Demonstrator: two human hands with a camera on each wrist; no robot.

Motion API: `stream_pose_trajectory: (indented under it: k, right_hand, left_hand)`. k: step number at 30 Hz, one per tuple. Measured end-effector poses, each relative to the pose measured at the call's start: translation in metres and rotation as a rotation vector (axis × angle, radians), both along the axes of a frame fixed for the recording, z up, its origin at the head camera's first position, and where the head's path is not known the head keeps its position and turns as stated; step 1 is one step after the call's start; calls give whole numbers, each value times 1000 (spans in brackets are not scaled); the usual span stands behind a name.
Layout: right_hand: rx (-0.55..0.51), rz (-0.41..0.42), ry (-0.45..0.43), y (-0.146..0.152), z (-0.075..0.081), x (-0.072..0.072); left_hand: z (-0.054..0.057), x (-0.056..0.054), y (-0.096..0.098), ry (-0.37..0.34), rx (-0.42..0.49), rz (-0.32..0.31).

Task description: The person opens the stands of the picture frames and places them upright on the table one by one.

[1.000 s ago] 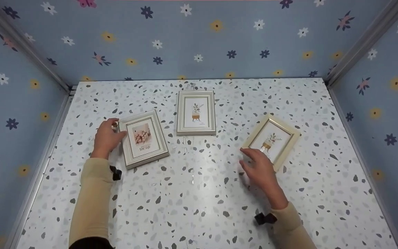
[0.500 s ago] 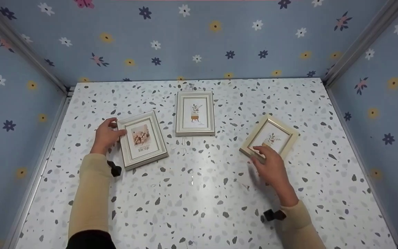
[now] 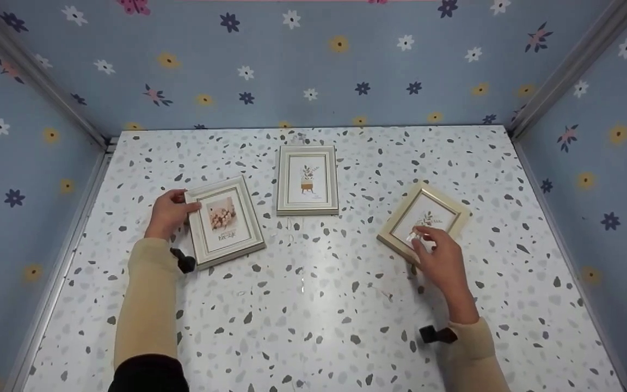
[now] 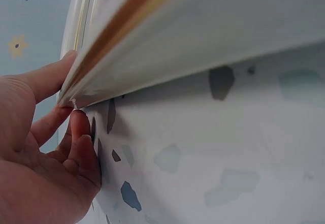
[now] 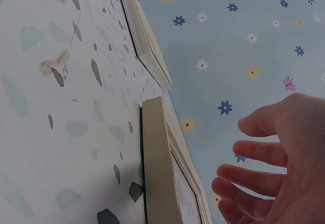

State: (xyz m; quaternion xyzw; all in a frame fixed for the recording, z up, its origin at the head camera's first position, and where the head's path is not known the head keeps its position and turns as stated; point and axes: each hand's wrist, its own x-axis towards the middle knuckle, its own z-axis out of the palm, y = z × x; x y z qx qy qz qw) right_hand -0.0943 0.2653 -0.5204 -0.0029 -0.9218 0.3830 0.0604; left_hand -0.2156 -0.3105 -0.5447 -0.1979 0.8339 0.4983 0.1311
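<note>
A white picture frame with a pink flower print [image 3: 203, 234] lies tilted at the left of the table. My left hand [image 3: 167, 215] pinches its left edge; in the left wrist view the thumb [image 4: 53, 74] is on the front side and a fingertip is tucked under the edge. On the right a cream picture frame with a potted-plant print [image 3: 422, 191] lies turned at an angle. Over its lower part hovers my right hand [image 3: 444, 261], hiding some of the print. The right wrist view shows loosely bent fingers [image 5: 254, 181] apart from that frame, holding nothing.
Another white picture frame with a plant print [image 3: 308, 208] lies at the back middle of the speckled table [image 3: 302, 326]. Blue flowered panels [image 3: 313, 60] enclose the back and both sides. A small brownish mark [image 5: 53, 64] shows on the tabletop.
My right hand has shifted to the right over the cream frame, from its left corner. The left thumb has come onto the left frame's edge; that frame has hardly moved.
</note>
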Motion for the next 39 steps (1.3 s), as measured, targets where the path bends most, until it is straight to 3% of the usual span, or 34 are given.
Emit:
stream_pose_trajectory:
  k: [10,16,25,39]
  right_hand:
    - [-61,-16,-22,-2,-1,0]
    - [-60,-26,-37,-1,4,-1]
    - [-65,-8,-12,-3,6,-1]
    - [-103,1,-6,-16,6,4]
  left_hand:
    - [1,3,-5,-7,121,46]
    - [6,5,-3,14,167,118]
    - [20,12,5,106,209,242]
    - [47,32,14,269,168,309]
